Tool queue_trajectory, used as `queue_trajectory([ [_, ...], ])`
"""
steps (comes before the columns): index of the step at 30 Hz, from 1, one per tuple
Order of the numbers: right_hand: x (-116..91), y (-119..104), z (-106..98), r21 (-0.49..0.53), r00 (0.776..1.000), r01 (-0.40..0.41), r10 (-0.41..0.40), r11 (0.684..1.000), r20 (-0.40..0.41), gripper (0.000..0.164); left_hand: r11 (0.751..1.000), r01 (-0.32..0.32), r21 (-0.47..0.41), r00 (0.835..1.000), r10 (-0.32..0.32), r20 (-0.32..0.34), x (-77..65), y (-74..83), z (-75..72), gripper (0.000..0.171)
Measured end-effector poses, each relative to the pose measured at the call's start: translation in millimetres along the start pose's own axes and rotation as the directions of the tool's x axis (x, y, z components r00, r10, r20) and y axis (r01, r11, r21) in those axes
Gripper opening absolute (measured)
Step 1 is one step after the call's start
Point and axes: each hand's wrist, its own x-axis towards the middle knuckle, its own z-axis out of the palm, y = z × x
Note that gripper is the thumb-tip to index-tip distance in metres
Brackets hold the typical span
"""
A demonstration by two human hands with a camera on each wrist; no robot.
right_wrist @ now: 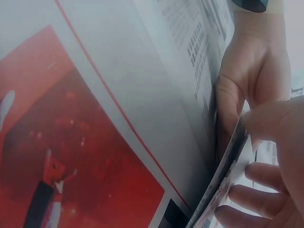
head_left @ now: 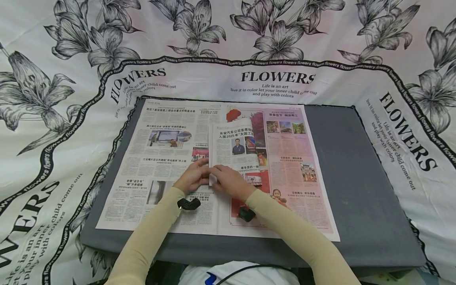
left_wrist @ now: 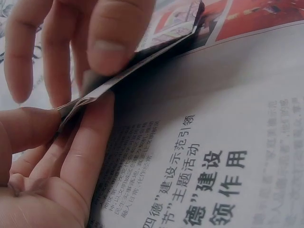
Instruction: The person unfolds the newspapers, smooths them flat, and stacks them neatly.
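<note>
A folded newspaper section (head_left: 228, 152) lies on top of a wide spread newspaper (head_left: 124, 202), near its middle crease. My left hand (head_left: 192, 178) is at the section's lower left corner. Seen from the left wrist, its thumb and fingers pinch the layered paper edge (left_wrist: 126, 73), which is lifted off the sheet below. My right hand (head_left: 231, 182) lies across the lower part of the section, close to the left hand. In the right wrist view, the right fingers (right_wrist: 259, 194) are loosely bent over the upper face, and the thumb touches near the raised edge.
Under the newspaper is a dark grey tabletop (head_left: 342, 170), visible mainly at the right and along the front. A white cloth (head_left: 199, 79) with black flower prints and lettering surrounds it. Each wrist carries a dark band-like device (head_left: 189, 204).
</note>
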Motion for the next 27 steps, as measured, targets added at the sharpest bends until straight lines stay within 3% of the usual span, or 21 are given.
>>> queue_trajectory([
  [6, -2.2, 2.1, 0.2, 0.022, 0.999, 0.024, -0.023, 0.999, -0.029, 0.045, 1.0, -0.01, -0.003, 1.0, 0.011, 0.006, 0.3, -1.2, -0.4, 0.067],
  [16, -7.4, 5.8, 7.1, -0.156, 0.974, 0.151, -0.174, 0.976, -0.146, 0.019, 1.0, -0.017, 0.002, 1.0, 0.017, 0.013, -0.3, -0.3, 0.0, 0.069],
  [27, -10.7, 9.0, 6.6, -0.159, 0.971, 0.134, -0.161, 0.978, -0.176, 0.023, 1.0, -0.02, 0.016, 1.0, 0.019, 0.016, 2.4, -2.4, -1.1, 0.066],
])
